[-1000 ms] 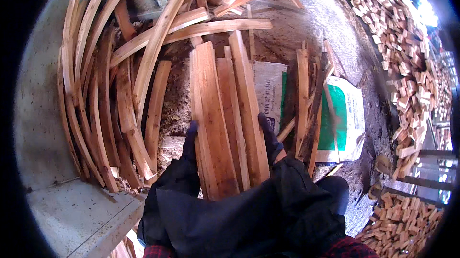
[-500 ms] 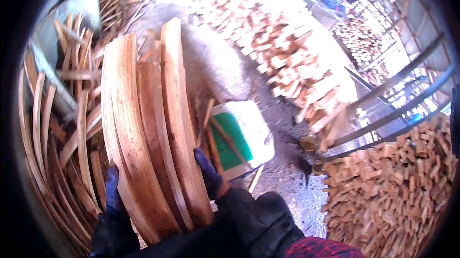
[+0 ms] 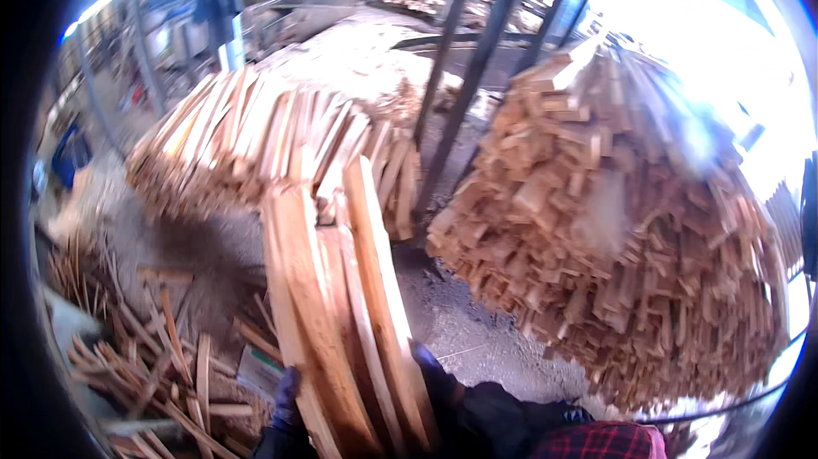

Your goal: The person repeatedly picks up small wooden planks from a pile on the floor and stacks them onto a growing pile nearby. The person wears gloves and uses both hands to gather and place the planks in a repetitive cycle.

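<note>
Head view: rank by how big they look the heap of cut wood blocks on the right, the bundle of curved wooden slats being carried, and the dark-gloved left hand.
1. Heap of cut wood blocks.
2. Bundle of curved wooden slats, though it is nearest the camera, which inflates it.
3. Dark-gloved left hand, only partly visible.

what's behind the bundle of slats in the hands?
Behind the bundle of slats stands a fanned pile of cut slats on sawdust ground. The bundle covers that pile's near middle. Left hand and right hand, gloved, clamp its sides.
</note>
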Demonstrator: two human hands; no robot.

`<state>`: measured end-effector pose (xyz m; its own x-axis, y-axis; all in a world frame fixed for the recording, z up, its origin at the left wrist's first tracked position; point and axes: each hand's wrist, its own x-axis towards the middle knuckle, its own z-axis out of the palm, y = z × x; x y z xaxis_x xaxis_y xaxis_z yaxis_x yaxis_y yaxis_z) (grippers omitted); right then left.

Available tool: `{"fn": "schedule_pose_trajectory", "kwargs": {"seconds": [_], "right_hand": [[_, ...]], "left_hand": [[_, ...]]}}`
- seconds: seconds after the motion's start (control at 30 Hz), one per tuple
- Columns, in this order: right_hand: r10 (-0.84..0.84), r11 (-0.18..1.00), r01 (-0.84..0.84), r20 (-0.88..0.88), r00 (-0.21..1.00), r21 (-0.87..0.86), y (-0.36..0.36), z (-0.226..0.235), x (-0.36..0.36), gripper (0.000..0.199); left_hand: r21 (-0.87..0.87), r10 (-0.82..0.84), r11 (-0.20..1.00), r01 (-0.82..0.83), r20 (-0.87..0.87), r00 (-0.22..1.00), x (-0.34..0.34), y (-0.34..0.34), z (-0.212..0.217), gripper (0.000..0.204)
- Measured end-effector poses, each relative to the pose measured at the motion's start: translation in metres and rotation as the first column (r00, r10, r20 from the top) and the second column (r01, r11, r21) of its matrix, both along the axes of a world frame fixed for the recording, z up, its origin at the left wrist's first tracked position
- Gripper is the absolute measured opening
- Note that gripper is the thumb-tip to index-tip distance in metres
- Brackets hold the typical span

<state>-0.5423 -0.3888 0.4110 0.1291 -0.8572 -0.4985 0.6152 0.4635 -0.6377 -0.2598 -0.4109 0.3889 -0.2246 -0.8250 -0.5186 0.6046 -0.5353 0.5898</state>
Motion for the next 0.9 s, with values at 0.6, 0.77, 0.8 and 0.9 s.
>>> {"fn": "schedule_pose_trajectory", "kwargs": {"seconds": [0.6, 0.77, 0.8, 0.9], "right_hand": [[-0.318, 0.945, 0.280, -0.274, 0.908, -0.170, 0.007, 0.078, -0.175, 0.061], [-0.315, 0.949, 0.294, -0.269, 0.910, -0.115, 0.030, 0.096, -0.165, 0.064], [-0.341, 0.935, 0.309, -0.207, 0.917, -0.172, 0.040, 0.104, -0.159, 0.065], [-0.351, 0.932, 0.329, -0.152, 0.924, -0.152, 0.074, 0.130, -0.139, 0.066]], "left_hand": [[-0.080, -0.531, 0.843, 0.532, 0.030, 0.847, -0.254, -0.094, 0.173, 0.075], [-0.112, -0.525, 0.842, 0.527, 0.051, 0.850, -0.234, -0.071, 0.162, 0.077], [-0.123, -0.528, 0.839, 0.530, 0.055, 0.848, -0.228, -0.063, 0.161, 0.077], [-0.166, -0.533, 0.827, 0.537, 0.073, 0.843, -0.207, -0.033, 0.166, 0.078]]}}
